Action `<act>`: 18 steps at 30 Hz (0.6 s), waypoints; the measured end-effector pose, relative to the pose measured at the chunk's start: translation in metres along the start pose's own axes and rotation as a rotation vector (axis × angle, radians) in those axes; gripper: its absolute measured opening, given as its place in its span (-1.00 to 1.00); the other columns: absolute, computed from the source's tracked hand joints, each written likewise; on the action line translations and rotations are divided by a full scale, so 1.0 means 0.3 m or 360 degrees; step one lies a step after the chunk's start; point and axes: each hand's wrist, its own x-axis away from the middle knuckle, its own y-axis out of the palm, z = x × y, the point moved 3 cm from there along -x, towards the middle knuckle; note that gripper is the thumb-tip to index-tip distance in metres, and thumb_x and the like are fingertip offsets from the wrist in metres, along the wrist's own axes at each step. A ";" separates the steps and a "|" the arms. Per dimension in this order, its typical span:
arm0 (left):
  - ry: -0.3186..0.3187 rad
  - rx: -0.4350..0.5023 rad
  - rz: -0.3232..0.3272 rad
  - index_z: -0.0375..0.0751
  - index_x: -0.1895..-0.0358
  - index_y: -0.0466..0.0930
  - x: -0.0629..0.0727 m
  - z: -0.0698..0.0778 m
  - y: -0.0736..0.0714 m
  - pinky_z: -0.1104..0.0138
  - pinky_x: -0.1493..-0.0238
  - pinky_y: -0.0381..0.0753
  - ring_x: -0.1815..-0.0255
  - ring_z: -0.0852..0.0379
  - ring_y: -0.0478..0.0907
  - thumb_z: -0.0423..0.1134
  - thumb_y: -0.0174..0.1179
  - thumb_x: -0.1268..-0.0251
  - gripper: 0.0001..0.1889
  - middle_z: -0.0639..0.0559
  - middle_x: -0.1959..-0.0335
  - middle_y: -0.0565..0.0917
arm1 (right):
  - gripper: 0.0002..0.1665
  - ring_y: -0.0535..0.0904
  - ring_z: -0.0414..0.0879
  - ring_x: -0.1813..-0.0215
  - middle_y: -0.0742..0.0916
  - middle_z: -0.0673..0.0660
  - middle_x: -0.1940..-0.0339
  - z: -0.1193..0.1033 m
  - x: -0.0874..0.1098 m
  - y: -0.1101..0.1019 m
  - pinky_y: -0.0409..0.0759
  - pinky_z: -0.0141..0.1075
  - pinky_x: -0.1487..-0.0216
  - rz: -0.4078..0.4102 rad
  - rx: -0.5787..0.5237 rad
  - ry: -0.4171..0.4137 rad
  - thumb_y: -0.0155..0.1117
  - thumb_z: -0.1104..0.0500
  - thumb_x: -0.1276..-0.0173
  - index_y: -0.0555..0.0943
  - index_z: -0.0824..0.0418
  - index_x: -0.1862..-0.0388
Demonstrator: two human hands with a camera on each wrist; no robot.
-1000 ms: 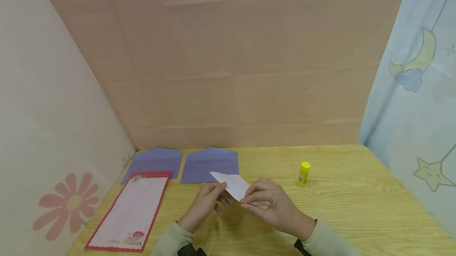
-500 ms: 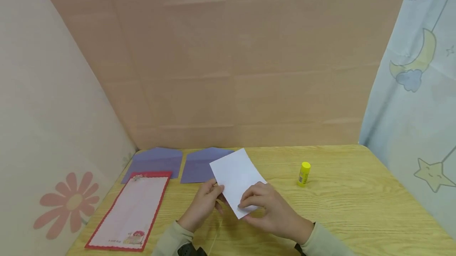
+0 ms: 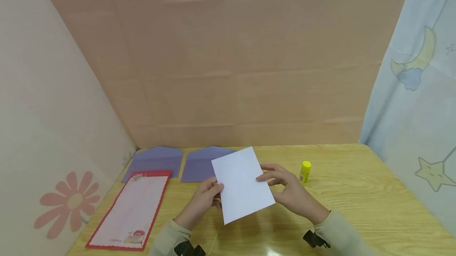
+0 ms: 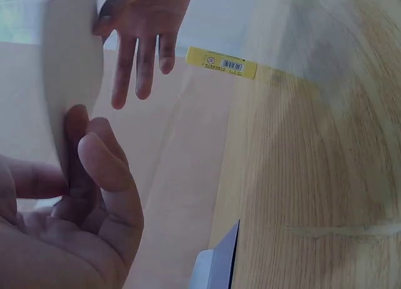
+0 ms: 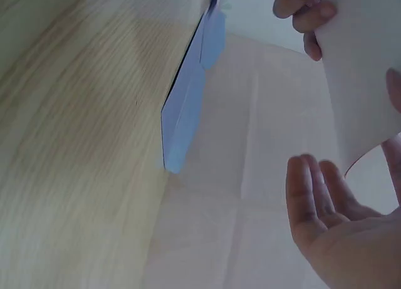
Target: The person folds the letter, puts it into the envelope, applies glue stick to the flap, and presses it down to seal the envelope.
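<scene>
A white sheet of paper [image 3: 244,186] is held up over the table, its plain face toward the head camera. My left hand [image 3: 204,200] grips its left edge, thumb on the front and fingers behind. In the left wrist view the sheet [image 4: 72,57] rises from between the curled fingers of that hand. At the right edge is my right hand [image 3: 290,192], one fingertip touching the front face. Its other fingers extend fairly straight beside the sheet, as the right wrist view of the right hand [image 5: 344,226] shows. A thin red line runs along the sheet's curved lower edge there.
Two purple envelopes [image 3: 153,161] with raised flaps lie at the back left, one partly behind the sheet. Before them lies a red-bordered pink letter pad [image 3: 130,208]. A yellow glue stick [image 3: 305,172] stands upright beyond my right hand. Brown paper [image 3: 228,70] covers the back wall.
The sheet has swung from a steep tilt to facing the head camera and turned more upright. My right hand has moved from its lower corner out to the right edge; the left keeps its grip.
</scene>
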 end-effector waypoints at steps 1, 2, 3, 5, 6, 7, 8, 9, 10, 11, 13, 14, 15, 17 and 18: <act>0.0012 0.0000 -0.0017 -0.48 -0.17 0.44 0.001 0.002 0.004 0.32 0.41 0.54 0.37 0.16 0.57 -0.28 -0.07 -0.59 -0.67 0.01 0.32 0.67 | -0.72 0.50 -0.15 -0.28 0.54 0.24 -0.34 0.004 -0.001 -0.003 0.64 -0.17 0.02 -0.0013 -0.0087 0.0027 0.48 0.26 -0.25 0.73 0.02 0.08; 0.0030 0.0008 -0.0031 -0.48 -0.22 0.42 0.002 0.004 0.008 0.32 0.42 0.54 0.36 0.16 0.58 -0.27 -0.05 -0.59 -0.65 -0.01 0.28 0.68 | -0.80 0.52 -0.18 -0.24 0.55 0.27 -0.33 0.006 -0.001 -0.005 0.65 -0.19 0.04 -0.0019 -0.0171 0.0057 0.45 0.25 -0.28 0.74 0.06 0.13; 0.0052 0.0018 -0.0034 -0.45 -0.26 0.40 0.002 0.007 0.011 0.32 0.42 0.55 0.35 0.16 0.60 -0.26 -0.04 -0.59 -0.63 -0.04 0.23 0.69 | -0.87 0.54 -0.22 -0.21 0.55 0.30 -0.31 0.007 -0.001 -0.007 0.67 -0.22 0.05 -0.0019 -0.0243 0.0085 0.43 0.27 -0.30 0.75 0.10 0.18; 0.0113 0.0034 -0.0028 -0.34 -0.40 0.31 0.006 0.015 0.012 0.33 0.41 0.57 0.31 0.14 0.63 -0.21 0.00 -0.60 -0.56 -0.12 0.11 0.69 | -0.93 0.59 -0.19 -0.16 0.56 0.33 -0.29 0.011 -0.001 -0.010 0.68 -0.23 0.05 -0.0003 -0.0379 0.0145 0.39 0.30 -0.33 0.76 0.17 0.24; 0.0153 0.0044 -0.0017 -0.24 -0.46 0.25 0.007 0.018 0.011 0.35 0.42 0.57 0.30 0.12 0.64 -0.20 0.01 -0.60 -0.52 -0.17 0.06 0.68 | -0.94 0.60 -0.18 -0.14 0.57 0.31 -0.27 0.013 0.000 -0.012 0.68 -0.22 0.05 0.0019 -0.0422 0.0182 0.37 0.29 -0.35 0.76 0.19 0.27; 0.0202 0.0046 -0.0002 -0.14 -0.52 0.17 0.008 0.023 0.010 0.34 0.42 0.59 0.28 0.10 0.66 -0.19 0.01 -0.60 -0.47 -0.23 0.00 0.66 | -0.93 0.62 -0.16 -0.12 0.59 0.28 -0.26 0.015 0.000 -0.014 0.68 -0.21 0.06 0.0046 -0.0465 0.0224 0.35 0.29 -0.37 0.75 0.20 0.30; 0.0256 0.0047 0.0013 -0.04 -0.55 0.12 0.009 0.027 0.008 0.35 0.41 0.60 0.24 0.08 0.68 -0.19 0.01 -0.60 -0.44 -0.26 -0.06 0.64 | -0.91 0.62 -0.17 -0.10 0.63 0.23 -0.23 0.016 0.000 -0.016 0.67 -0.22 0.07 0.0073 -0.0493 0.0257 0.33 0.29 -0.38 0.75 0.20 0.32; 0.0313 0.0040 0.0027 0.03 -0.56 0.10 0.011 0.031 0.008 0.34 0.41 0.61 0.21 0.07 0.69 -0.20 0.00 -0.60 -0.44 -0.28 -0.07 0.63 | -0.89 0.62 -0.18 -0.08 0.66 0.16 -0.18 0.017 0.001 -0.018 0.66 -0.23 0.09 0.0107 -0.0509 0.0280 0.32 0.28 -0.39 0.75 0.20 0.34; 0.0380 0.0022 0.0034 0.04 -0.55 0.12 0.013 0.037 0.009 0.33 0.41 0.62 0.19 0.07 0.69 -0.23 0.00 -0.60 -0.45 -0.31 -0.08 0.62 | -0.88 0.61 -0.19 -0.06 0.69 0.09 -0.13 0.017 0.001 -0.020 0.64 -0.24 0.11 0.0140 -0.0513 0.0298 0.32 0.28 -0.39 0.74 0.18 0.36; 0.0438 0.0000 0.0035 0.01 -0.52 0.19 0.015 0.041 0.010 0.32 0.42 0.62 0.18 0.08 0.69 -0.25 0.00 -0.59 -0.49 -0.33 -0.06 0.62 | -0.86 0.60 -0.20 -0.03 0.71 0.02 -0.07 0.016 0.001 -0.022 0.62 -0.25 0.16 0.0172 -0.0501 0.0305 0.32 0.28 -0.39 0.74 0.17 0.38; 0.0522 -0.0040 0.0028 -0.14 -0.40 0.36 0.019 0.048 0.016 0.31 0.43 0.63 0.15 0.11 0.68 -0.31 0.05 -0.56 -0.58 -0.37 -0.01 0.61 | -0.84 0.58 -0.19 0.03 0.73 -0.08 0.00 0.013 0.001 -0.024 0.58 -0.25 0.22 0.0209 -0.0506 0.0306 0.32 0.29 -0.40 0.72 0.15 0.40; 0.0549 -0.0059 0.0024 -0.22 -0.31 0.44 0.020 0.049 0.020 0.31 0.44 0.64 0.15 0.13 0.68 -0.33 0.09 -0.53 -0.64 -0.38 0.02 0.61 | -0.84 0.57 -0.19 0.05 0.72 -0.12 0.03 0.011 0.000 -0.024 0.56 -0.26 0.23 0.0217 -0.0511 0.0306 0.31 0.29 -0.40 0.73 0.14 0.40; 0.0564 -0.0078 0.0022 -0.29 -0.20 0.50 0.021 0.050 0.023 0.31 0.45 0.64 0.15 0.15 0.67 -0.34 0.13 -0.50 -0.70 -0.38 0.06 0.62 | -0.83 0.56 -0.18 0.05 0.71 -0.13 0.05 0.010 0.000 -0.024 0.55 -0.26 0.24 0.0219 -0.0520 0.0303 0.31 0.29 -0.40 0.72 0.14 0.41; 0.0569 -0.0115 0.0013 -0.36 -0.03 0.56 0.019 0.050 0.029 0.29 0.45 0.64 0.16 0.18 0.65 -0.34 0.19 -0.45 -0.79 -0.36 0.11 0.63 | -0.84 0.55 -0.17 0.04 0.71 -0.14 0.04 0.010 -0.001 -0.023 0.53 -0.27 0.25 0.0211 -0.0543 0.0308 0.32 0.30 -0.38 0.71 0.15 0.42; 0.0569 -0.0129 0.0014 -0.37 0.01 0.57 0.018 0.050 0.031 0.28 0.45 0.64 0.17 0.18 0.64 -0.33 0.20 -0.44 -0.81 -0.35 0.13 0.62 | -0.84 0.55 -0.16 0.02 0.70 -0.13 0.03 0.010 -0.001 -0.023 0.53 -0.27 0.25 0.0202 -0.0558 0.0315 0.33 0.30 -0.38 0.71 0.16 0.42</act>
